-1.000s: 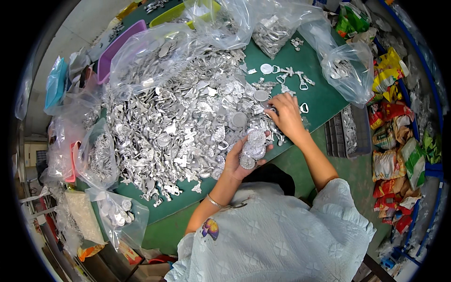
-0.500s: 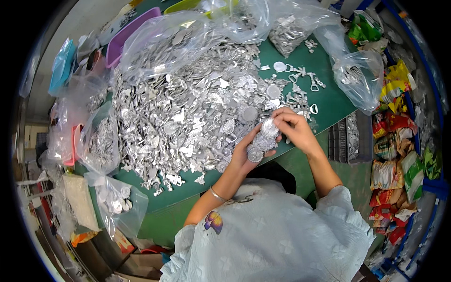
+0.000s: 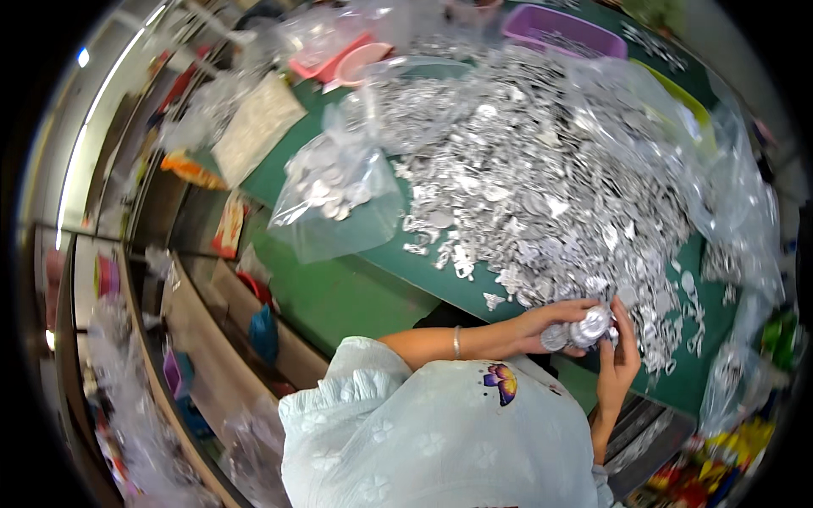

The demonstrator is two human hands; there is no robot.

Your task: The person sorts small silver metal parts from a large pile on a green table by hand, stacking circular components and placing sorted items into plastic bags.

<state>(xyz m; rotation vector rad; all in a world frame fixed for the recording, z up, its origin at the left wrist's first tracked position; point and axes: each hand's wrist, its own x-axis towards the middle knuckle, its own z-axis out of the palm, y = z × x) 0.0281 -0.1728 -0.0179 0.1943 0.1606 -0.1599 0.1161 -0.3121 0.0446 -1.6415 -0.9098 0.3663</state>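
We held a small stack of round silver discs (image 3: 583, 328) between both hands, just off the near edge of the bench (image 3: 339, 288) and close to our chest, where the pieces could be squared up against each other. Our left hand (image 3: 546, 326) was curled partly shut under and around the stack, fingers cradling it so nothing slid out. Our right hand (image 3: 621, 360) stood upright against the far side, palm toward the discs, fingers loosely bent to press them together. A thin bracelet (image 3: 456, 342) sat on the left wrist. Just beyond the hands spread the big heap of silver metal pieces (image 3: 542, 186), piled within easy reach. Clear plastic bags lay around it; one bag (image 3: 334, 199) on the left held flat discs, seemingly sorted apart. A purple tray (image 3: 563, 30) stood at the far side.
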